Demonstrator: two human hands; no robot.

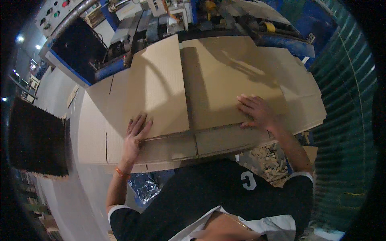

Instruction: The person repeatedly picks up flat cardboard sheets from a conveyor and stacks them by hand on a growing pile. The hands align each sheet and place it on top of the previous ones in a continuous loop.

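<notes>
In front of me a cardboard sheet (237, 72) lies on a stack of flat cardboard blanks (93, 132), its far edge close to a blue machine. Its left panel (161, 84) is lighter and rises along a crease or edge at the middle; whether it is a separate piece I cannot tell. My left hand (138, 130) rests with fingers spread on the near left corner of this panel. My right hand (257, 112) lies flat, fingers stretched out, on the right part of the sheet. Neither hand grips anything.
The blue machine (114, 66) with rollers and belts stands across the far side, a button panel (56, 14) at its upper left. Green corrugated wall (350, 132) runs along the right. Cardboard scraps (269, 162) lie below the stack. A dark stack (38, 138) stands at left.
</notes>
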